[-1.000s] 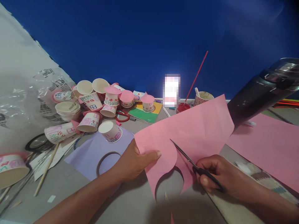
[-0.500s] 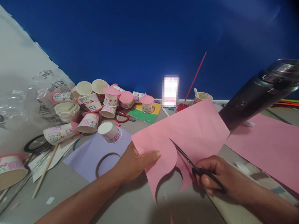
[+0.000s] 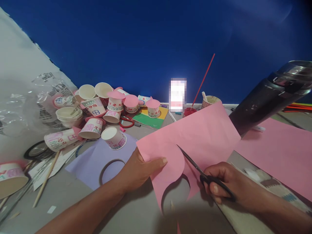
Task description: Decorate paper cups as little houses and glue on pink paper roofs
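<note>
My left fingers (image 3: 161, 162) pinch the near left part of a sheet of pink paper (image 3: 204, 130), thumb on top and the rest hidden behind; my right fingers (image 3: 215, 188) are curled round the handles of the black scissors (image 3: 204, 177), whose blades slant up and leftward at the end of a curved cut; the paper is held tilted over the grey table (image 3: 136, 208), between my two hands. Nearer me than my fingers lies a thin pink scrap (image 3: 178, 227); to the left of my left fingers a ring (image 3: 100, 177) lies on a purple sheet (image 3: 83, 165), with an upturned cup (image 3: 114, 138) on it, farther off; a wooden stick (image 3: 46, 180) lies farther left; to the right of my right fingers a second pink sheet (image 3: 280, 152) is spread. Beyond my left fingers is a pile of drawn-on cups (image 3: 94, 106), some with pink tops; red-handled scissors (image 3: 126, 122) lie beside it; beyond my right fingers a dark flask (image 3: 263, 100) slants; beyond both hands are a red jar (image 3: 189, 112), partly hidden by the paper, and a blue wall (image 3: 146, 48).
</note>
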A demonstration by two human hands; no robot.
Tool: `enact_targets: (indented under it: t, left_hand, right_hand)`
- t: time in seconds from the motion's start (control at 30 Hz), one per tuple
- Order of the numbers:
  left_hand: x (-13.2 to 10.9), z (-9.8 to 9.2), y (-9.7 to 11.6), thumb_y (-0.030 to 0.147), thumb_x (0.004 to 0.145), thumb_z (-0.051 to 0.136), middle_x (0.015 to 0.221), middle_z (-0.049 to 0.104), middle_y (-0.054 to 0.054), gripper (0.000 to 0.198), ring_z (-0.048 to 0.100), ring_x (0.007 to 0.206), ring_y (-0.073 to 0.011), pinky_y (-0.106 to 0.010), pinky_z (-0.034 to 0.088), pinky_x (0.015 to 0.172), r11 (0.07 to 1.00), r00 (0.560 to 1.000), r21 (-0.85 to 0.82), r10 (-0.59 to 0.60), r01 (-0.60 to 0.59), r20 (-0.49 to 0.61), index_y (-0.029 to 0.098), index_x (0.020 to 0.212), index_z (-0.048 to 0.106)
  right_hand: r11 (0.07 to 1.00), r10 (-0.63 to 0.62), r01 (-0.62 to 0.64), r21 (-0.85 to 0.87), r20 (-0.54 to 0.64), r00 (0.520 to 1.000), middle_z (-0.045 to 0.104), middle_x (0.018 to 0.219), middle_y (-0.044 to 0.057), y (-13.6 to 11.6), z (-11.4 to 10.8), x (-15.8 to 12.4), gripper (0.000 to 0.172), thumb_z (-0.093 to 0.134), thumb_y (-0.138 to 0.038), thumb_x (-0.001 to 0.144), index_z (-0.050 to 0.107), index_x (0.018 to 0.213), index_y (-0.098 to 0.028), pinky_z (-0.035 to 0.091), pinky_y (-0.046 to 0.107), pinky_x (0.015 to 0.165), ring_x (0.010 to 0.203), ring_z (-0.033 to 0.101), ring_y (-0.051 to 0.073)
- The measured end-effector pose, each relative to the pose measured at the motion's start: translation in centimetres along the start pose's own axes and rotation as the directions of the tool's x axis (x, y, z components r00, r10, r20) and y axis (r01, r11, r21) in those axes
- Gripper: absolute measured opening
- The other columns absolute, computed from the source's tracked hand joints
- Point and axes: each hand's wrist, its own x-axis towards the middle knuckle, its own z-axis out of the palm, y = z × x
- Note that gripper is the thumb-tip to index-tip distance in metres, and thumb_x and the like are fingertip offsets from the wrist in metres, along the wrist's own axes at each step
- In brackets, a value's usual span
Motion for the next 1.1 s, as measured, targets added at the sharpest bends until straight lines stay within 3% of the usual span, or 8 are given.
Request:
enact_targets:
  t: [0.53,0.77,1.1]
  left_hand:
    - [0.16,-0.38,-0.19,0.029,0.078,0.081,0.102,0.081,-0.006,0.030,0.073,0.098,-0.0257,-0.034,0.059,0.080,0.995,1.000,-0.099,-0.009,0.011,0.024,0.019,0.106,0.072]
    - [0.33,-0.64,-0.13,0.029,0.079,0.079,0.099,0.080,-0.005,0.026,0.072,0.091,-0.0227,-0.033,0.059,0.079,0.998,0.998,-0.064,-0.009,0.013,0.065,0.019,0.102,0.074]
    - [0.19,-0.97,-0.24,0.034,0.078,0.079,0.108,0.079,-0.009,0.039,0.071,0.095,-0.0259,-0.035,0.058,0.079,0.999,0.999,0.041,-0.024,0.023,0.028,0.018,0.113,0.073]
  right_hand:
    - [0.998,0.043,-0.042,0.044,-0.017,0.999,0.055,0.056,0.000,-0.09,0.09,-0.09,0.064,0.077,-0.077,0.072,0.059,0.068,-0.016,0.026,0.024,0.052,0.054,0.038,0.009]
    - [0.998,0.062,-0.062,0.004,-0.043,0.997,0.057,0.057,0.000,-0.06,0.16,-0.10,0.058,0.079,-0.070,0.072,0.060,0.067,-0.016,0.027,0.024,0.052,0.055,0.040,0.009]
    - [0.996,0.083,-0.083,0.014,-0.046,0.995,0.058,0.058,0.000,-0.33,0.20,-0.12,0.054,0.081,-0.065,0.072,0.060,0.067,-0.016,0.029,0.023,0.053,0.056,0.043,0.010]
